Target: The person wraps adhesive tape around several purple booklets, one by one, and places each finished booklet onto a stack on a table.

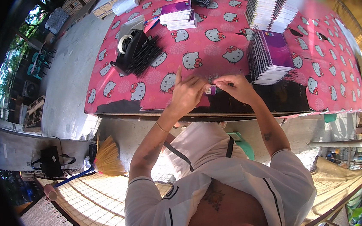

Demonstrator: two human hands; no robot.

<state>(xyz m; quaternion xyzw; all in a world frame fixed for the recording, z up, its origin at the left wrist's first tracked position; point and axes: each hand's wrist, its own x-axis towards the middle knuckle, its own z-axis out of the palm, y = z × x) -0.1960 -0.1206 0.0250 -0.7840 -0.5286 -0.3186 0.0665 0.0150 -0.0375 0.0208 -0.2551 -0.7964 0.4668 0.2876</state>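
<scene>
While you lean over the desk, both hands meet at its near edge; entries run from largest to smallest.

Desk: your desk (210,50) wears a pink cloth with white cartoon-cat faces and fills the upper middle of the view; its near edge lies in shadow.
Shirt: your white shirt (238,172) with dark piping fills the lower middle, below the desk edge.
Far notebook rows: two long rows of spiral-bound notebooks (272,1) stand on edge at the far right of the desk.
Near notebook stack: a stack of purple-covered spiral notebooks (270,55) sits just right of your right hand, near but apart from it.
Binding combs: a bundle of black plastic binding combs (143,56) lies at the left of the desk, touching a black tape dispenser (128,46).
Purple stack: a low stack of purple notebooks (176,14) lies at the far middle.
Broom: a straw broom head (107,156) rests on the floor to your left, below the desk.
Left hand: your left hand (188,93) is curled, index finger raised, fingertips pinching the small item.
Right hand: your right hand (237,88) is closed, its fingertips gripping the same small item from the other side.
Small item: a small purple-and-white piece (210,89) is held between both hands just above the near desk edge; what it is cannot be told.
</scene>
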